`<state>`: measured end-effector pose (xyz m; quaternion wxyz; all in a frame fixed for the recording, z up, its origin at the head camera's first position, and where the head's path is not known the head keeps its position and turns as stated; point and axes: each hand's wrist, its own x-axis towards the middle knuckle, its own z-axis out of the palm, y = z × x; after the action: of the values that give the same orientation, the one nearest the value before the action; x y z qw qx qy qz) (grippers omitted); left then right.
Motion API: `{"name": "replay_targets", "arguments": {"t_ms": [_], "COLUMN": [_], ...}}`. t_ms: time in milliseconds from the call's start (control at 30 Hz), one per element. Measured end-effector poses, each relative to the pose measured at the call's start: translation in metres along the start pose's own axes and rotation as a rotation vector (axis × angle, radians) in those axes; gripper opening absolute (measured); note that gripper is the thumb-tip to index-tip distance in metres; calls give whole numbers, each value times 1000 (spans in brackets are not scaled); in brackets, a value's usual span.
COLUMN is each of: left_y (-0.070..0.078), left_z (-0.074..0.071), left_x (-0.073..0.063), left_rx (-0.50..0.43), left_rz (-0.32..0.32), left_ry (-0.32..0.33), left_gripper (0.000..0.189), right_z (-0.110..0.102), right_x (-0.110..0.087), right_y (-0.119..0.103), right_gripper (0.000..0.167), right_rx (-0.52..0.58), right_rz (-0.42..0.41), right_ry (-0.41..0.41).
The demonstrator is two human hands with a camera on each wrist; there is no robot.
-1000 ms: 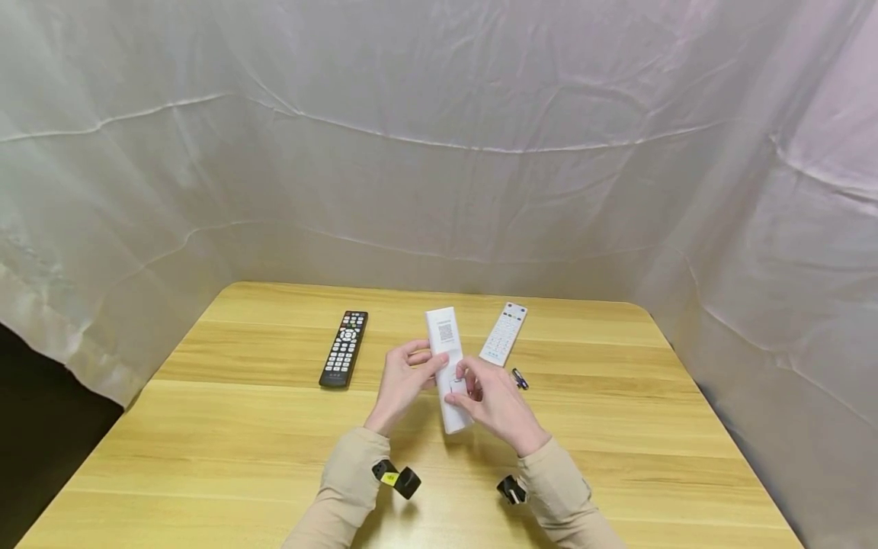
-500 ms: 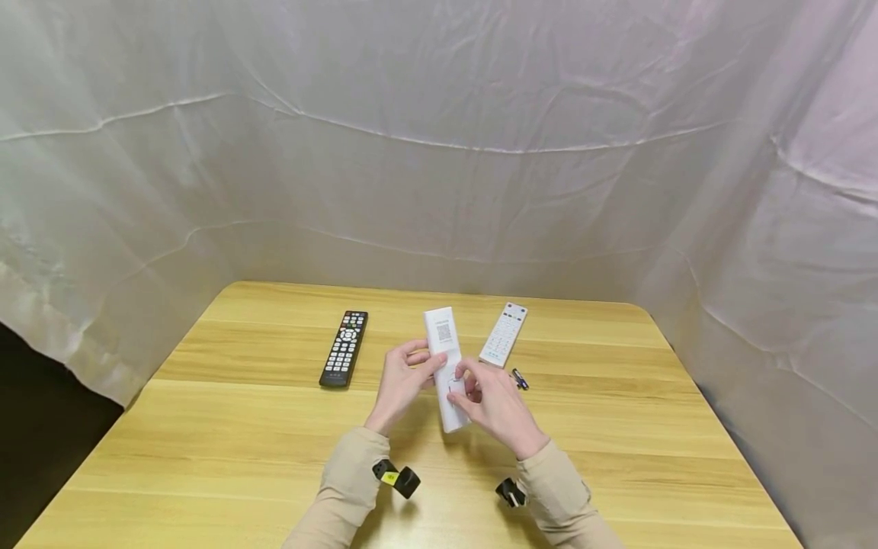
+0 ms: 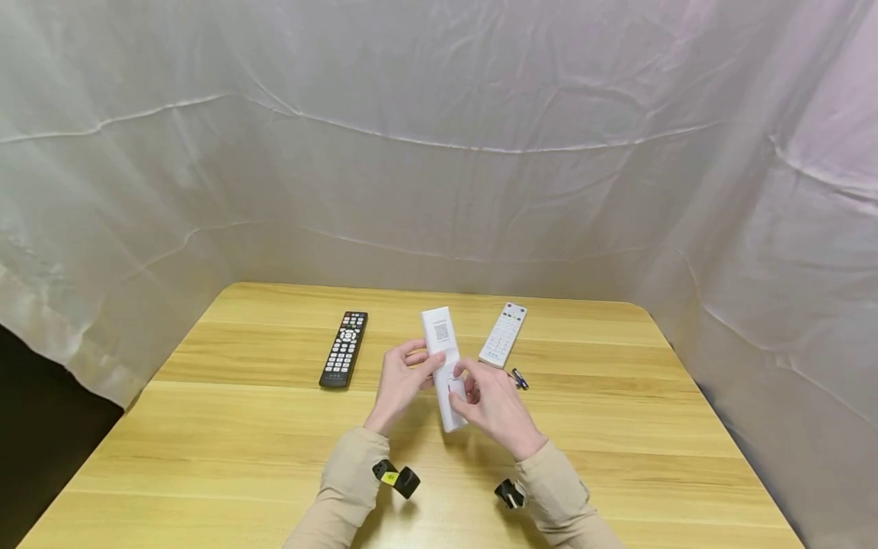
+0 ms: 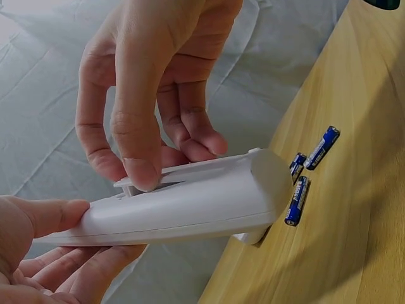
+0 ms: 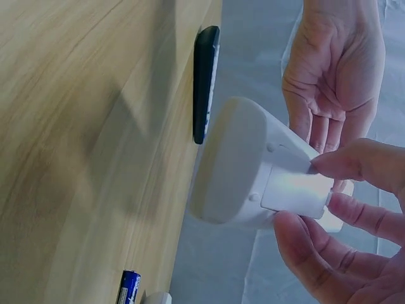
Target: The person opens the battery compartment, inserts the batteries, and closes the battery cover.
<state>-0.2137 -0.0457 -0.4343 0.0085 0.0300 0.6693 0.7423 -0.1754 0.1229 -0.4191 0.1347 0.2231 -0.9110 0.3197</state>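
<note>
A white remote control is held above the table, its back with a printed square code facing up. My left hand grips it along the left side, thumb on the back and fingers beneath. My right hand pinches the battery cover between thumb and fingers. In the left wrist view, one end of that cover stands slightly raised from the remote, with a dark gap under it. Whether anything lies inside the battery compartment is hidden.
On the wooden table, a black remote lies to the left. Another white remote lies buttons up at the right. Several blue batteries lie near it. Grey cloth hangs behind the table.
The held remote has turned slightly, its far end shifting a little left. My right hand has stayed at the battery cover, and the left grip looks the same.
</note>
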Motion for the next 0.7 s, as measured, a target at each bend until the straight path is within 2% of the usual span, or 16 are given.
{"name": "replay_targets", "arguments": {"t_ms": [367, 700], "left_y": [-1, 0], "left_z": [-1, -2], "left_x": [1, 2], "left_rx": [7, 2], "left_rz": [2, -7], "left_ry": [28, 49], "left_gripper": [38, 37], "right_z": [4, 2], "right_x": [-1, 0], "right_y": [0, 2], "right_gripper": [22, 19], "right_rx": [-1, 71], "right_rz": [-29, -38], "right_ry": [33, 59]}}
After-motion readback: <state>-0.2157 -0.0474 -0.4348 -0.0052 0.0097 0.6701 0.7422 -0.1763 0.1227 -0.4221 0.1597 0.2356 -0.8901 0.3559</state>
